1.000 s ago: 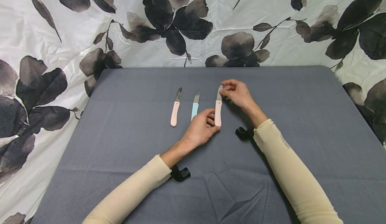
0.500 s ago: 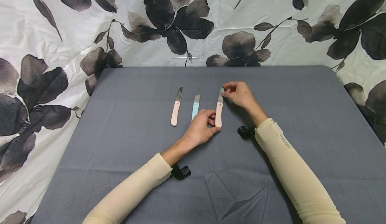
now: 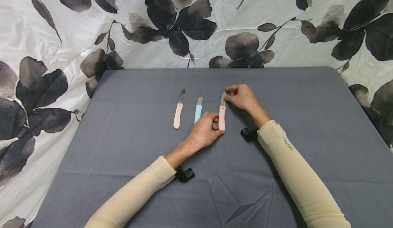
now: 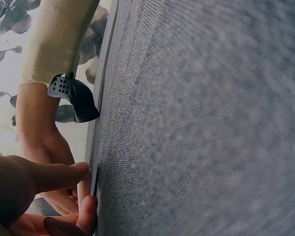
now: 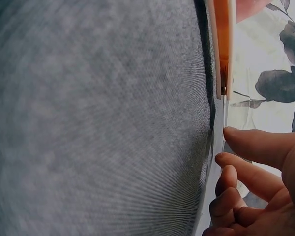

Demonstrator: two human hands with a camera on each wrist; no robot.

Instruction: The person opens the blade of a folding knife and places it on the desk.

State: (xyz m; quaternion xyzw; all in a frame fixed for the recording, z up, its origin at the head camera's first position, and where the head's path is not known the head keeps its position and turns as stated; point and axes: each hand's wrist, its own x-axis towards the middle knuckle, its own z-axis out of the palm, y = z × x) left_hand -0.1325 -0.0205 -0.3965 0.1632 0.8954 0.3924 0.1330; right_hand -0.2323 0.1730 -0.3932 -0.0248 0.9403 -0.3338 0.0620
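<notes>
A folding knife with a pale pink handle (image 3: 222, 118) is the rightmost of three knives on the grey cloth, blade out and pointing away. My left hand (image 3: 204, 129) holds its handle, with the thumb at the butt end and fingers along the left side. At the blade tip, my right hand (image 3: 243, 96) pinches with thumb and index finger. The right wrist view shows the slotted handle (image 5: 230, 54) edge-on, slightly above the cloth. A light blue knife (image 3: 199, 109) lies just left, its lower handle hidden by my left hand. Further left lies another pink knife (image 3: 178, 115).
A grey cloth (image 3: 122, 146) with creases near the front covers the table. Behind it hangs a white curtain (image 3: 138, 55) with dark flowers. Each wrist wears a black camera mount (image 3: 185, 175).
The rightmost knife and both hands have shifted slightly toward the front edge. The grip at handle and tip stays alike; the other two knives have not moved.
</notes>
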